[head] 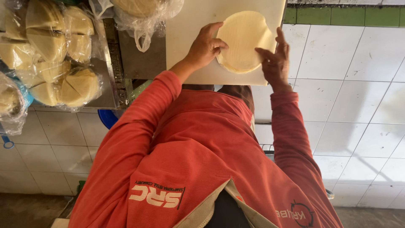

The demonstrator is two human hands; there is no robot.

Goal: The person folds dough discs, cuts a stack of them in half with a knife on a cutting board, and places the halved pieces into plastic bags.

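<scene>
A stack of round, pale yellow dough sheets (242,40) lies on a white cutting board (185,25). My left hand (206,46) is at the stack's left edge, its fingers curled and pinching the rim of the top sheet. My right hand (276,59) rests against the stack's right edge with its fingers spread and the thumb lying on the top sheet. Both arms are in red sleeves, and my red shirt fills the lower middle of the view.
Clear plastic bags of folded pale dough sheets (55,55) are piled on a metal surface at the left. Another bag (143,12) hangs by the board's left side. White tiles (358,97) with a green strip (346,14) lie to the right. A blue object (107,118) shows under the metal surface.
</scene>
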